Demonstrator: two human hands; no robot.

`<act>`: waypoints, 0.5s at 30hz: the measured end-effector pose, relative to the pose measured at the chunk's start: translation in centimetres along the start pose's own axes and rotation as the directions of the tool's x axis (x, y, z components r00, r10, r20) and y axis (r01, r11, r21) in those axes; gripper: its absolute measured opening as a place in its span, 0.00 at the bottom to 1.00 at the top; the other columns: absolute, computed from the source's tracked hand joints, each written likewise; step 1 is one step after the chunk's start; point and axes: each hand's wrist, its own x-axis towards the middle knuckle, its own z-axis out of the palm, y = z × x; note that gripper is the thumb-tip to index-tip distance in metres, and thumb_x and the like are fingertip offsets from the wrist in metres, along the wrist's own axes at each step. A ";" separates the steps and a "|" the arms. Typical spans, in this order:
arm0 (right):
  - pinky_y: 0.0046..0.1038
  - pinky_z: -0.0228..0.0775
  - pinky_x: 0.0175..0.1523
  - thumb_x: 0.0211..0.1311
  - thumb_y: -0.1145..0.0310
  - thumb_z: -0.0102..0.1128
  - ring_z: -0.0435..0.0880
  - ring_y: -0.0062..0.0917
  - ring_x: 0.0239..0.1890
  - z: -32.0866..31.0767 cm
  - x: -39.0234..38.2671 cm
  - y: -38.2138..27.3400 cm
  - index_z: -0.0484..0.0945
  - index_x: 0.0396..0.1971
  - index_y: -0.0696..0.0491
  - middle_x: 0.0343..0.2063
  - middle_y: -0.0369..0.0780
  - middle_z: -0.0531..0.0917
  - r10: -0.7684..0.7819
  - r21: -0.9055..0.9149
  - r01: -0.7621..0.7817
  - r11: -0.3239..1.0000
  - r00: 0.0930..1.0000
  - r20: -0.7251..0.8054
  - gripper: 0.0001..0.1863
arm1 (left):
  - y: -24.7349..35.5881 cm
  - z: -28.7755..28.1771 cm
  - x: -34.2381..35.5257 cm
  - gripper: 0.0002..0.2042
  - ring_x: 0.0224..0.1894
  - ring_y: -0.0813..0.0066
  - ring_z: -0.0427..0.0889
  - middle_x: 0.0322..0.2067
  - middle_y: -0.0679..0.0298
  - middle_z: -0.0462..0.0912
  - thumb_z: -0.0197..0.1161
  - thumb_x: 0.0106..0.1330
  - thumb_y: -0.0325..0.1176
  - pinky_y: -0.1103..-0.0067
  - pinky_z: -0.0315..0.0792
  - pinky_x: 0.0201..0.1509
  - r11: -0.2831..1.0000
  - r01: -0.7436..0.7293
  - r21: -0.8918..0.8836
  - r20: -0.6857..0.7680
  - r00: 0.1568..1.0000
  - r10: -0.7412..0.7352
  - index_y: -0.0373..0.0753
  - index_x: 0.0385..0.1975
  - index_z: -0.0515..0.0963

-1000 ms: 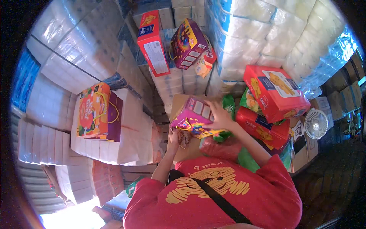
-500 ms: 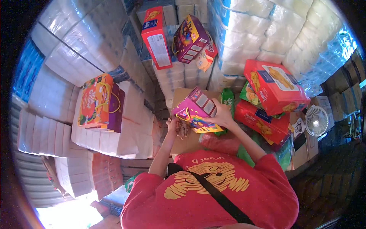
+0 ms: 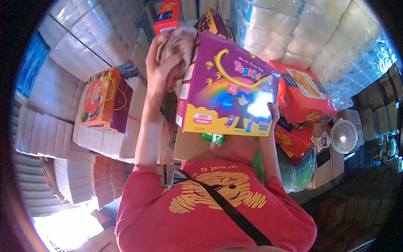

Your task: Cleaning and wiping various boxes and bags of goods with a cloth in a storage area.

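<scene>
My left hand (image 3: 159,63) is closed on a crumpled brownish-pink cloth (image 3: 178,48), raised beside the left edge of a purple-and-yellow carrier box (image 3: 226,105). My right hand (image 3: 273,111) grips the box's right side, partly hidden behind it. The box has a yellow cord handle and a rainbow design, its broad face turned up to me. Under it show a brown cardboard surface (image 3: 191,147), a small green packet (image 3: 213,138) and a pinkish plastic bundle (image 3: 239,149).
Red cartons (image 3: 304,88) are piled at the right beside a white round fan (image 3: 343,136). An orange-and-purple carrier box (image 3: 100,98) rests on white packs at left. More boxes (image 3: 167,14) stand at the back among tall wrapped stacks (image 3: 273,21).
Both hands have risen away from my body, lifting the purple box and the cloth. The box has turned so its broad printed face shows, and it now hides much of the cardboard's far part.
</scene>
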 end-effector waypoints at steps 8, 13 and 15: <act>0.37 0.65 0.53 0.57 0.52 0.44 0.75 0.33 0.47 1.8 1.5 -0.8 0.70 0.48 0.56 0.46 0.43 0.76 -0.038 0.454 -0.255 0.854 0.839 0.543 0.26 | 4.4 5.3 -1.6 0.20 0.38 0.71 0.76 0.37 0.59 0.75 0.69 0.41 0.26 0.78 0.71 0.43 0.932 -0.241 0.271 0.164 0.966 0.202 0.38 0.38 0.75; 0.35 0.70 0.49 0.55 0.52 0.48 0.77 0.32 0.43 2.0 2.3 -1.7 0.69 0.49 0.57 0.45 0.43 0.76 -0.033 0.339 -0.088 0.937 0.942 0.335 0.27 | 6.0 5.5 -4.6 0.17 0.43 0.61 0.75 0.38 0.53 0.73 0.66 0.43 0.27 0.71 0.72 0.41 0.751 -0.412 0.516 0.246 0.911 0.330 0.39 0.36 0.77; 0.35 0.69 0.50 0.56 0.52 0.47 0.76 0.33 0.45 0.3 3.2 -1.0 0.67 0.50 0.59 0.46 0.46 0.75 -0.028 0.345 -0.136 0.929 0.902 0.431 0.28 | 5.7 5.8 -3.5 0.16 0.42 0.60 0.74 0.37 0.55 0.74 0.65 0.44 0.29 0.70 0.71 0.43 0.876 -0.365 0.314 0.159 0.930 0.331 0.40 0.37 0.77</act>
